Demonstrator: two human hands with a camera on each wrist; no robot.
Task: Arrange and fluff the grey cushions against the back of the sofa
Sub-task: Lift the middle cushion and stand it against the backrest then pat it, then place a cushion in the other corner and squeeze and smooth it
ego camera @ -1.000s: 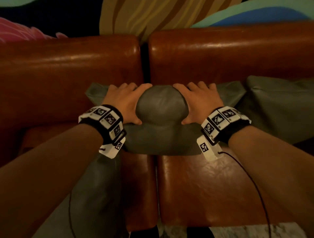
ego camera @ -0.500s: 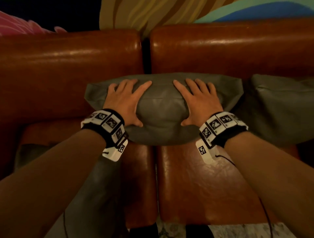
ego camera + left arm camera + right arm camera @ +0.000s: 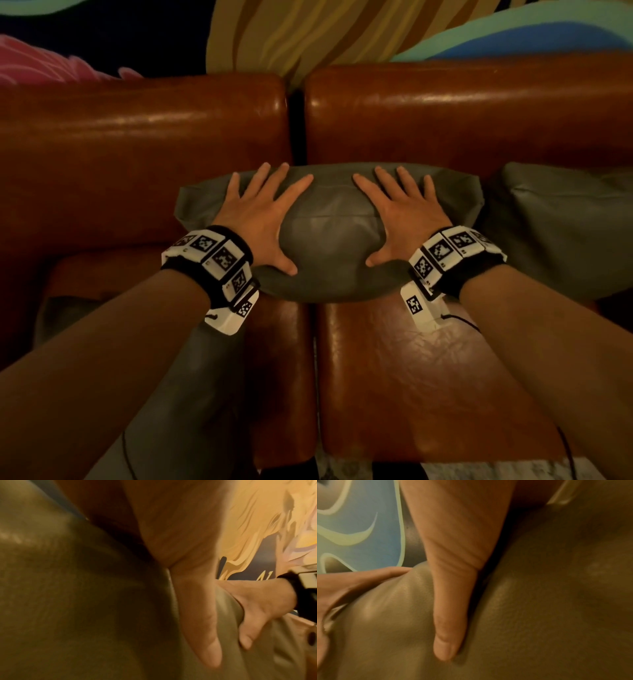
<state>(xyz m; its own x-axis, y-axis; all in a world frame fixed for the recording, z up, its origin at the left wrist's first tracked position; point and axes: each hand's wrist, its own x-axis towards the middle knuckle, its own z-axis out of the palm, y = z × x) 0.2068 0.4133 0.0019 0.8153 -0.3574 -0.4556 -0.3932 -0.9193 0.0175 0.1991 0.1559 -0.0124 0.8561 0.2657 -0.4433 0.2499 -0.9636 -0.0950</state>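
A grey cushion (image 3: 330,236) leans against the brown leather sofa back (image 3: 445,116), over the gap between the two seats. My left hand (image 3: 263,219) lies flat on its left half with fingers spread and straight. My right hand (image 3: 404,219) lies flat on its right half the same way. The left wrist view shows my left thumb (image 3: 202,622) on the cushion (image 3: 85,601) and my right hand (image 3: 254,608) beyond. In the right wrist view my right thumb (image 3: 450,615) presses into the grey cover (image 3: 539,615). A second grey cushion (image 3: 561,226) leans at the right.
Another grey cushion (image 3: 185,394) lies under my left forearm on the left seat (image 3: 281,370). The right seat (image 3: 411,377) shows bare leather. A painted wall (image 3: 308,31) rises behind the sofa. Cables hang from both wrist cameras.
The cushion, squeezed into a bulge between my hands a second ago, has spread wide and flat. My fingers have straightened and slid up toward its top edge.
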